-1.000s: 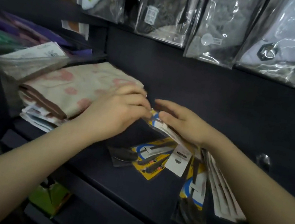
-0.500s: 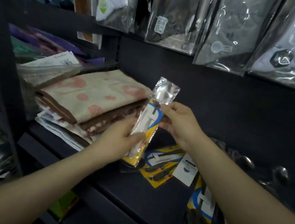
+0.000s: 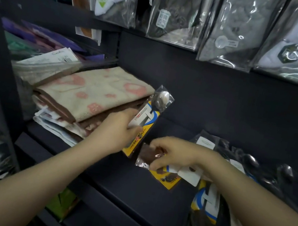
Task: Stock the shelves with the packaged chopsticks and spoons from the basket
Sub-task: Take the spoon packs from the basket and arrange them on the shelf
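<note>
Since half-second ago: right hand [image 3: 174,155] dropped from spoon packet [image 3: 148,118] to packs on shelf [image 3: 121,183], pinching brown-ended pack [image 3: 151,156]. Left hand [image 3: 114,134] grips spoon packet upright beside towels [image 3: 92,93]. Advice: lay flat, aligned.

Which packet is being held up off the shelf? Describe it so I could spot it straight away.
Find the folded pink-patterned towels on the dark shelf. Just right of them the left hand grips a spoon packet, standing upright. Unlike the packets lying flat, its shiny spoon bowl points up, above a yellow card.
</note>
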